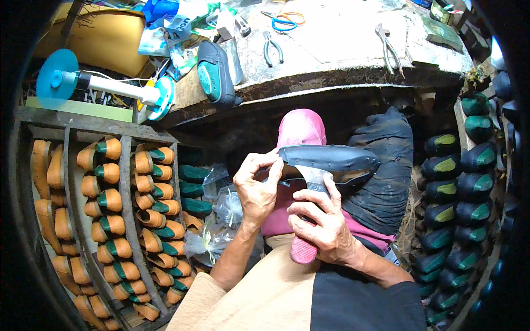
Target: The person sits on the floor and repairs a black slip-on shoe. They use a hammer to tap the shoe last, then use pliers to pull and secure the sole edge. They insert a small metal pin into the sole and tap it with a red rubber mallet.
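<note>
A dark shoe lies on its side across my lap, its long edge toward the bench. My left hand pinches its left end between thumb and fingers. Below the shoe, my right hand is wrapped round a hand tool with a pink textured grip. The tool's pale, flared metal head meets the near edge of the shoe; its exact kind is unclear. Pink cloth rounds up just beyond the shoe, and dark crumpled cloth lies to the right.
Wooden racks of tan and green shoes stand at left; dark shoes line the right. On the bench lie pliers, pincers, scissors and a dark shoe. Plastic bags sit by my left arm.
</note>
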A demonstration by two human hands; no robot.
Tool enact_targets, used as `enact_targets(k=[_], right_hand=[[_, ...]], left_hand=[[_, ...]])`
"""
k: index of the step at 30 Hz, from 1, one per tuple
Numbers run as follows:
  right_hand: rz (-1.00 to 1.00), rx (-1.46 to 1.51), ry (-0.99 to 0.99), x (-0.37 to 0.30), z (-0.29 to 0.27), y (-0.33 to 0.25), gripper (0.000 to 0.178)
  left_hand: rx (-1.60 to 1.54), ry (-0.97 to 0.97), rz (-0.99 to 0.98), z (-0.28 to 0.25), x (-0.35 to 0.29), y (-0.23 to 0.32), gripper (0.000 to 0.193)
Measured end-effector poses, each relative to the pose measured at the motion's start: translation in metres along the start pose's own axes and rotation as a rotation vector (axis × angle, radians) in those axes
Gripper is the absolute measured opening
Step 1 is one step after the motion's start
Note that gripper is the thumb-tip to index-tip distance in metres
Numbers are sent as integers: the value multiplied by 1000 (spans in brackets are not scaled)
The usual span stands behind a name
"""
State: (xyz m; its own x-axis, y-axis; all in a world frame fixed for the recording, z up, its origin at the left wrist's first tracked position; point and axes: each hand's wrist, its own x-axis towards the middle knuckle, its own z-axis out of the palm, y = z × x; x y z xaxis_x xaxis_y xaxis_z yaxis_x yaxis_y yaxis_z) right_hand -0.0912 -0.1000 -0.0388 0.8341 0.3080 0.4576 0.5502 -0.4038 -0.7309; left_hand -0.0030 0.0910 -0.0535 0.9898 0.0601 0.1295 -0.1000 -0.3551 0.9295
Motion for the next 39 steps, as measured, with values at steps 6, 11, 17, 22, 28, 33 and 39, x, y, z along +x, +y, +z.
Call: enact_targets(k=[6,11,17,22,28,33,39], right_hand=[[20,53,-26,7,-5,-2,29],[29,100,-38,11,-10,0,32],[2,93,-80,14,-15,2,33],[-11,82,-102,14,-18,4,33],[-6,95,-100,17,-17,4,32],[23,127,-138,20,-26,6,31],[20,126,-131,22,-22,4,29]], left_hand=[[-39,-31,33,4,-5,2,13],[-57,-45,32,5,-8,1,13],[-60,-36,64,3,-11,-6,14],[-49,-33,51,3,-13,-5,14],[-113,-24,23,6,-13,-2,15],[-101,-13,10,6,-13,-2,17],[-33,9,31,8,-14,-6,11]])
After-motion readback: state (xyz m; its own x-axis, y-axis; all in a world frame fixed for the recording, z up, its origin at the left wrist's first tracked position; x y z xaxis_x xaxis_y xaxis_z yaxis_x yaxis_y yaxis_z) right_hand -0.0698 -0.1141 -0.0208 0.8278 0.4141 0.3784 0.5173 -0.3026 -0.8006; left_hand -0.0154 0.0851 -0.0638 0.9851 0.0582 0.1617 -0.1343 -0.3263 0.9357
